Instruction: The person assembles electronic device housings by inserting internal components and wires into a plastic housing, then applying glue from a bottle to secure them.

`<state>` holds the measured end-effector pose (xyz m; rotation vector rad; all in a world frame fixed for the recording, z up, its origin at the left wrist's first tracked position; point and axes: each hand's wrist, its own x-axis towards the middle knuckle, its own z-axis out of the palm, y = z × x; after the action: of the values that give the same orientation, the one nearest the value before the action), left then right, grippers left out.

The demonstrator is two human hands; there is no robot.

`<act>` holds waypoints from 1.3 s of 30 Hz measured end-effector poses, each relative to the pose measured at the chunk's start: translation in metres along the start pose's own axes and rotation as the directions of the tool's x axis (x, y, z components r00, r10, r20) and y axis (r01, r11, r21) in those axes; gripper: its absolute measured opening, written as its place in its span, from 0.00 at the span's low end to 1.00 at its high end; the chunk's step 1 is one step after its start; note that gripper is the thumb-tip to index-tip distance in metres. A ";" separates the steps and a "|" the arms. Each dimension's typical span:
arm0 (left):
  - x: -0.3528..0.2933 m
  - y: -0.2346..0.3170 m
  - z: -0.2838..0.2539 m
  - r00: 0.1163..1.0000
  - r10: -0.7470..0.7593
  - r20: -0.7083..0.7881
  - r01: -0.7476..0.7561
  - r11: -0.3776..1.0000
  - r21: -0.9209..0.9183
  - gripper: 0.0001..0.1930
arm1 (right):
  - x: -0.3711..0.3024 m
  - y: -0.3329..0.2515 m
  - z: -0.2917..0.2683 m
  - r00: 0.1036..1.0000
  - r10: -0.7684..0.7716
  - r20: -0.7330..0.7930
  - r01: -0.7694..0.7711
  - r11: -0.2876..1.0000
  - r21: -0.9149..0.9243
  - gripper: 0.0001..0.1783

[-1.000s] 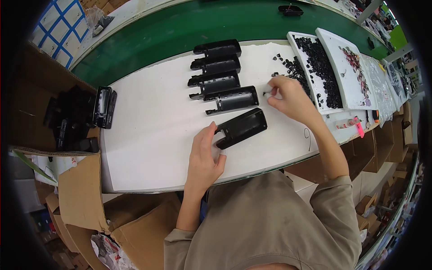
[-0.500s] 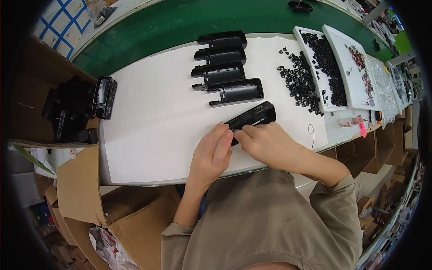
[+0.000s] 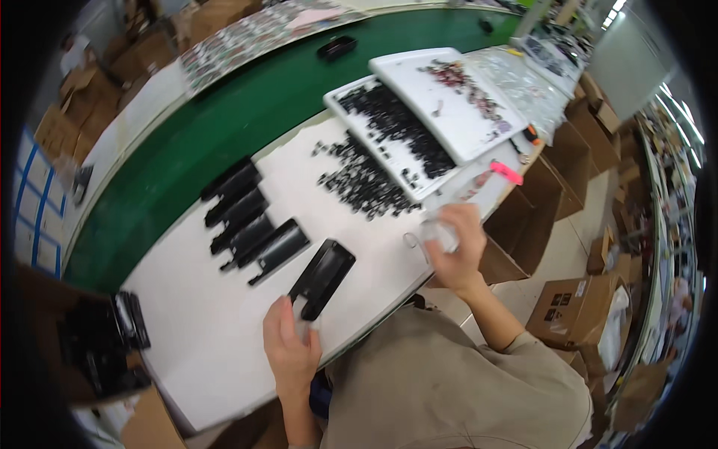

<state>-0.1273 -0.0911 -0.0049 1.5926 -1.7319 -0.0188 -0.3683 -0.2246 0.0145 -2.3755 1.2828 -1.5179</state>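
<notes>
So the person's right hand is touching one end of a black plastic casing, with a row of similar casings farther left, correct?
Not quite: the head view shows the left hand touching one end of the black plastic casing; the right hand is apart from it, off to the right. The row of similar casings does lie farther left.

White sheet (image 3: 202, 352) lies open near left; black casings (image 3: 239, 208) and small pieces (image 3: 366, 191) obstruct beyond.

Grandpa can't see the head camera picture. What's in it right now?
The left hand holds a black shell by one end; the right hand is blurred. Four more shells lie on a white sheet, with black bits and two trays beyond.
</notes>
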 end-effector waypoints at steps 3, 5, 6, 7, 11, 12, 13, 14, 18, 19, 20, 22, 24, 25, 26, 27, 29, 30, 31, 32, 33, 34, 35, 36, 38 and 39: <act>0.005 0.000 0.004 0.997 0.008 0.073 -0.009 1.000 0.014 0.35 | -0.014 0.043 -0.026 0.894 0.329 -0.305 -0.392 0.903 -0.174 0.26; 0.008 0.001 0.006 0.996 -0.034 0.085 0.035 0.999 -0.005 0.35 | -0.021 0.062 -0.034 0.870 0.387 -0.305 -0.451 0.876 -0.174 0.36; 0.007 0.001 0.008 0.996 -0.017 0.084 0.018 1.000 -0.012 0.35 | -0.020 0.070 -0.035 0.871 0.363 -0.330 -0.431 0.888 -0.162 0.39; 0.007 0.000 0.010 0.998 -0.021 0.066 0.023 0.999 -0.027 0.35 | -0.019 0.078 -0.031 0.876 0.359 -0.324 -0.396 0.917 -0.055 0.45; 0.002 -0.001 0.012 0.998 -0.051 0.044 0.054 0.997 -0.061 0.35 | -0.024 0.087 -0.015 0.896 0.354 -0.267 -0.410 0.891 -0.195 0.49; 0.002 -0.001 0.013 0.998 -0.049 0.038 0.051 0.997 -0.058 0.35 | -0.026 0.088 -0.011 0.894 0.374 -0.248 -0.424 0.884 -0.195 0.49; 0.003 -0.001 0.013 0.998 -0.046 0.039 0.048 0.997 -0.060 0.35 | -0.027 0.090 -0.007 0.890 0.393 -0.230 -0.438 0.877 -0.196 0.49; 0.001 -0.001 0.012 0.998 -0.046 0.043 0.048 0.997 -0.061 0.35 | -0.028 0.091 -0.003 0.878 0.418 -0.232 -0.462 0.867 -0.187 0.48; 0.001 0.000 0.011 0.999 -0.029 0.025 0.031 0.997 -0.073 0.35 | -0.030 0.094 0.000 0.862 0.447 -0.239 -0.486 0.863 -0.139 0.47; 0.000 0.000 0.010 0.999 -0.028 0.021 0.030 0.997 -0.075 0.35 | -0.031 0.093 -0.001 0.867 0.433 -0.248 -0.480 0.859 -0.176 0.43; 0.000 -0.001 0.010 0.999 -0.030 0.013 0.031 0.997 -0.076 0.35 | -0.030 0.092 -0.001 0.873 0.416 -0.254 -0.470 0.857 -0.212 0.39; 0.000 -0.002 0.010 1.000 -0.024 0.008 0.025 0.997 -0.078 0.35 | -0.033 0.085 -0.002 0.848 0.482 -0.221 -0.479 0.875 0.074 0.34; -0.002 -0.003 0.008 0.999 -0.044 0.008 0.044 0.997 -0.068 0.35 | -0.021 0.058 -0.006 0.858 0.491 -0.150 -0.370 0.794 0.482 0.20; 0.000 -0.003 0.007 0.999 -0.039 0.008 0.039 0.997 -0.070 0.35 | -0.014 0.046 -0.006 0.846 0.526 -0.085 -0.364 0.686 0.630 0.18; -0.002 -0.002 0.006 0.999 -0.040 0.014 0.041 0.997 -0.068 0.35 | -0.011 0.034 -0.006 0.831 0.556 -0.006 -0.361 0.547 0.755 0.15; -0.003 -0.001 0.006 0.998 -0.066 0.015 0.067 0.995 -0.071 0.36 | -0.006 0.022 -0.008 0.793 0.592 0.141 -0.380 0.301 0.874 0.12; 0.001 0.000 0.006 0.997 -0.076 -0.008 0.075 0.991 -0.113 0.34 | -0.004 0.009 -0.002 0.807 0.424 0.411 -0.314 -0.281 0.907 0.11; 0.002 0.000 0.008 0.999 -0.045 -0.005 0.044 0.995 -0.092 0.34 | -0.006 0.000 0.002 0.698 0.503 0.510 -0.378 -0.346 0.859 0.13; 0.006 -0.003 0.010 1.000 -0.013 -0.003 0.013 0.997 -0.069 0.33 | 0.003 -0.018 0.009 0.558 0.642 0.525 -0.400 -0.347 0.848 0.14; 0.009 -0.002 0.009 1.000 -0.018 0.002 0.018 0.996 -0.091 0.32 | 0.010 -0.034 0.018 0.399 0.753 0.523 -0.432 -0.348 0.832 0.15; 0.011 0.001 0.009 1.000 -0.024 -0.002 0.024 0.993 -0.112 0.30 | 0.002 -0.034 0.024 0.455 0.686 0.567 -0.440 -0.381 0.813 0.16; 0.012 0.001 0.009 1.000 -0.009 -0.019 0.007 0.995 -0.095 0.29 | -0.006 -0.029 0.032 0.440 0.661 0.608 -0.462 -0.414 0.784 0.16; 0.013 0.002 0.010 0.999 0.010 -0.031 -0.013 0.996 -0.083 0.27 | -0.016 -0.022 0.038 0.556 0.547 0.626 -0.525 -0.352 0.775 0.15; 0.013 0.002 0.010 0.998 0.025 -0.049 -0.029 0.996 -0.083 0.26 | -0.014 -0.030 0.044 0.655 0.412 0.634 -0.570 -0.282 0.772 0.14; 0.009 0.001 0.009 0.999 0.012 -0.053 -0.016 0.997 -0.075 0.26 | -0.020 -0.044 0.049 0.700 0.479 0.530 -0.633 0.072 0.771 0.13; 0.009 0.000 0.009 0.998 0.029 -0.059 -0.034 0.995 -0.089 0.26 | -0.024 -0.044 0.053 0.797 0.395 0.458 -0.576 0.266 0.773 0.12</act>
<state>-0.1316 -0.1028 -0.0070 1.4859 -1.6877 -0.0344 -0.3051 -0.1997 -0.0116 -1.1812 0.7057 -1.2272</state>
